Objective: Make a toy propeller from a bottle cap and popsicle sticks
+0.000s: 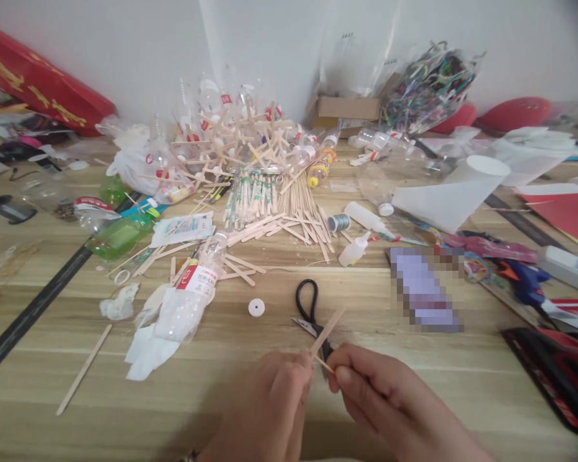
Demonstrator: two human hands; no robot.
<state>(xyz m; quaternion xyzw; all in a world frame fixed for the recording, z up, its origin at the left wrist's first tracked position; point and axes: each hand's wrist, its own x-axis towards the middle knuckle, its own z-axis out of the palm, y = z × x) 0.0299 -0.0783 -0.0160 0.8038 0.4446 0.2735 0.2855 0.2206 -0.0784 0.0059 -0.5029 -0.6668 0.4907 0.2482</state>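
Observation:
Near the bottom centre, my left hand [274, 401] is closed on a flat wooden stick [328, 330] that points up and to the right. Beside it my right hand [383, 391] pinches a thin wooden skewer [325, 365], whose other end meets the stick at my left fingers. Black-handled scissors [307, 301] lie on the table just beyond, partly hidden by the stick and my hands. A white disc with a centre hole [256, 308] lies to their left. Another flat stick [83, 370] rests far left on the wooden table [125, 417].
A plastic bottle [197, 289] with white tissue lies left of centre. Behind are piled sticks [289, 224], several bottles and a cardboard box [347, 109]. Glue bottles [354, 250], a thread spool [339, 222], a blue glue gun [527, 282] and a red-black case [553, 378] are to the right.

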